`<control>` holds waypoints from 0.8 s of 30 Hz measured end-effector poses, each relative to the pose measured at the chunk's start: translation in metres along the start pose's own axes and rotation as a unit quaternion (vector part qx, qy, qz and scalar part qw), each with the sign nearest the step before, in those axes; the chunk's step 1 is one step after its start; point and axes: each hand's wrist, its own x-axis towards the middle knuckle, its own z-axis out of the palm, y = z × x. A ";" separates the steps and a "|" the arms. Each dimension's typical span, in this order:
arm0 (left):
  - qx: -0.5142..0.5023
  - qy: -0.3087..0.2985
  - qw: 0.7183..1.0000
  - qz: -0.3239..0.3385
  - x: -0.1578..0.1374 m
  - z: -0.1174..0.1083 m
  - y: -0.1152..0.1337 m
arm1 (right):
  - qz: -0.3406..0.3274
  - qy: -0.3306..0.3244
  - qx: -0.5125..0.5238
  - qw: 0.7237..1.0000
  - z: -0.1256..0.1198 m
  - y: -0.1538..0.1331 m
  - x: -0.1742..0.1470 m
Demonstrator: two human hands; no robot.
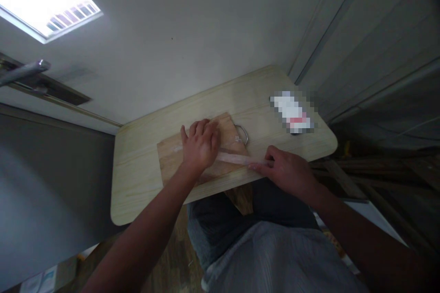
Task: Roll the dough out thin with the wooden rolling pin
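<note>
"Pale strip point(235, 159), where?"
"Over the wooden board point(168, 162); right hand point(288, 169) has its grip closed on one end."
"Left hand point(201, 144)?"
"Palm down, hold can't be told. Beyond: bench point(254, 94), door handle point(25, 72)."

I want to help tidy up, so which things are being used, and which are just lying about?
In use:
wooden board, under the left hand
pale strip, in the right hand
table, under the board

Seemingly not in use:
blurred-out thing, on the table's right end
door handle, untouched
</note>
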 end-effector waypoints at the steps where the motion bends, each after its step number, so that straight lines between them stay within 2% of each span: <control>1: 0.001 -0.002 1.000 -0.003 -0.002 0.000 0.000 | 0.001 0.004 -0.004 1.000 0.001 -0.001 -0.002; 8: 0.010 -0.008 1.000 -0.001 -0.020 0.001 -0.002 | -0.017 0.023 -0.025 0.999 0.008 -0.001 -0.009; 14: 0.009 0.003 1.000 -0.004 -0.035 0.007 -0.007 | -0.107 0.044 -0.029 0.993 0.013 0.001 -0.012; 20: -0.019 0.006 1.000 0.004 -0.043 0.012 -0.012 | -0.133 0.051 -0.041 0.989 0.012 -0.002 -0.013; 24: -0.054 -0.018 0.998 0.007 -0.039 0.009 -0.015 | -0.139 0.033 -0.017 0.990 0.010 -0.008 -0.013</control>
